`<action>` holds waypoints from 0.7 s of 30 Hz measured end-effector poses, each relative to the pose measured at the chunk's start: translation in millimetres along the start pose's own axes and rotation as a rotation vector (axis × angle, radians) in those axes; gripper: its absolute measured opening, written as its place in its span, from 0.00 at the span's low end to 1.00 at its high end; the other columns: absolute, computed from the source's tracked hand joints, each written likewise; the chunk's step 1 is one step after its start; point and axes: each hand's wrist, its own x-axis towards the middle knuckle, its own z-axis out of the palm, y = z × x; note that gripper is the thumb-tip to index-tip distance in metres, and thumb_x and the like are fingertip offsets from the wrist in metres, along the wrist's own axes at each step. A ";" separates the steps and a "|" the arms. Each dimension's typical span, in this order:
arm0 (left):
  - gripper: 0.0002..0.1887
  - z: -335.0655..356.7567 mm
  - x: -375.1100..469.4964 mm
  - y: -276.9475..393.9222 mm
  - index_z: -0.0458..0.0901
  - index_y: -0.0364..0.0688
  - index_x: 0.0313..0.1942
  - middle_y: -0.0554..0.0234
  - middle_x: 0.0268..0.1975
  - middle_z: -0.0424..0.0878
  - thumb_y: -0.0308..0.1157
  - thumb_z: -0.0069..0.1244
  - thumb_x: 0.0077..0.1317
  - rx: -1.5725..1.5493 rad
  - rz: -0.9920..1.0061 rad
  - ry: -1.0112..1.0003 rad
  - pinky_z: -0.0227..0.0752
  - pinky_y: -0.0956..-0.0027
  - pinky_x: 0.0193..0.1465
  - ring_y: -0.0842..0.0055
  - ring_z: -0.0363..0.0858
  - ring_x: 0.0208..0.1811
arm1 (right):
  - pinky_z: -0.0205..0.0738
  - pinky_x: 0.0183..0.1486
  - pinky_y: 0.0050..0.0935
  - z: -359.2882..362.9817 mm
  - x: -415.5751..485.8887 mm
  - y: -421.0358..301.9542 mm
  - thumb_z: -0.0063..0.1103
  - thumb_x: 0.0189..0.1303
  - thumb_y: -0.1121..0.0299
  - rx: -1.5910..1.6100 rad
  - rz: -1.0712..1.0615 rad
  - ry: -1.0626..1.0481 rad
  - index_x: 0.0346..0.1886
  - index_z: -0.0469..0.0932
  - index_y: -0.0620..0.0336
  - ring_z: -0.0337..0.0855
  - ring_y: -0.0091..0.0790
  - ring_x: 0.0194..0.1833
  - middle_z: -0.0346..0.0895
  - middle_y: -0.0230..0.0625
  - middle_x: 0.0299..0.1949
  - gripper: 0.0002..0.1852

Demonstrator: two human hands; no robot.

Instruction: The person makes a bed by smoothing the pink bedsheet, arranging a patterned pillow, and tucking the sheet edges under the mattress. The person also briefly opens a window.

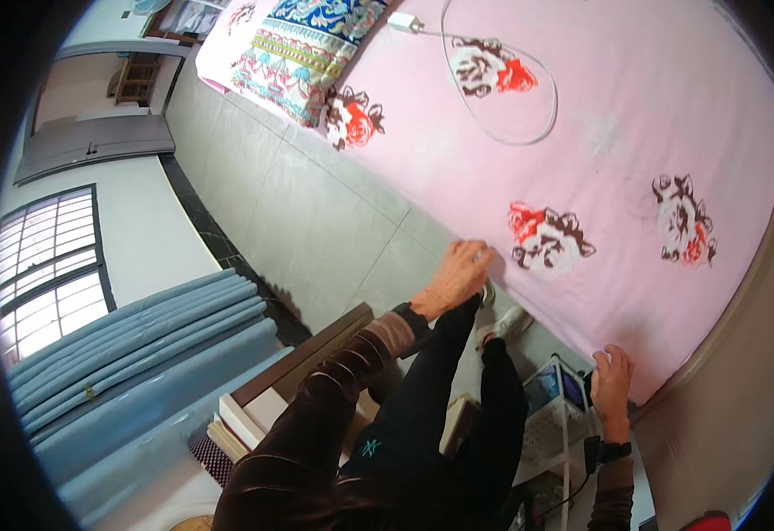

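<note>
Before me lies a bed with a pink sheet (592, 133) printed with red and brown flowers. My left hand (463, 269) is at the sheet's near edge, fingers curled over it; whether it grips the fabric is unclear. Further right, my right hand (614, 381) rests at the same edge near the corner, its fingers bent against the sheet; its hold is also unclear. A white charger (405, 22) with a looped white cable (555, 99) lies on the sheet. At the far left of the bed sits a patterned pillow (300, 60).
A shelf rack with baskets (549, 425) stands beside my right leg. Books (254, 418) and a wooden furniture edge (304, 358) are at lower left, by blue curtains (148, 372). Grey floor tiles (307, 206) run along the bed towards a doorway.
</note>
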 end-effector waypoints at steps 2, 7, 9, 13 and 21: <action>0.24 -15.7 35.6 -24.0 0.75 0.44 0.54 0.57 0.52 0.74 0.29 0.58 0.54 0.050 -0.061 0.155 0.64 0.55 0.59 0.63 0.71 0.59 | 0.62 0.61 0.49 -8.4 41.1 -3.1 0.56 0.54 0.82 -0.015 -0.016 0.011 0.49 0.78 0.62 0.71 0.49 0.59 0.73 0.47 0.53 0.17; 0.25 -44.7 84.6 -57.8 0.75 0.50 0.55 0.58 0.51 0.74 0.29 0.57 0.54 0.138 -0.150 0.154 0.61 0.48 0.57 0.63 0.70 0.59 | 0.62 0.61 0.46 -10.9 136.6 -33.2 0.56 0.54 0.81 0.033 -0.123 0.071 0.50 0.78 0.61 0.72 0.48 0.57 0.74 0.46 0.52 0.18; 0.27 -48.5 74.9 -63.1 0.74 0.51 0.57 0.59 0.53 0.73 0.30 0.59 0.54 0.140 -0.176 -0.021 0.62 0.46 0.58 0.62 0.68 0.61 | 0.62 0.61 0.46 -9.3 144.7 -42.4 0.55 0.54 0.80 0.049 -0.142 -0.014 0.50 0.79 0.60 0.73 0.47 0.56 0.75 0.46 0.51 0.18; 0.24 -62.1 50.3 -82.1 0.78 0.49 0.53 0.62 0.53 0.78 0.29 0.59 0.53 0.007 -0.133 -0.242 0.63 0.50 0.59 0.62 0.73 0.58 | 0.64 0.59 0.46 -16.7 123.5 -40.5 0.54 0.53 0.79 0.095 -0.056 -0.057 0.50 0.80 0.58 0.74 0.47 0.56 0.76 0.43 0.50 0.19; 0.15 -91.8 109.1 -100.3 0.80 0.41 0.48 0.56 0.43 0.80 0.27 0.55 0.59 -0.206 -0.053 -0.059 0.71 0.57 0.50 0.58 0.78 0.47 | 0.66 0.65 0.41 -65.4 150.0 49.9 0.54 0.55 0.79 0.072 0.374 0.262 0.63 0.69 0.64 0.72 0.52 0.60 0.72 0.51 0.58 0.28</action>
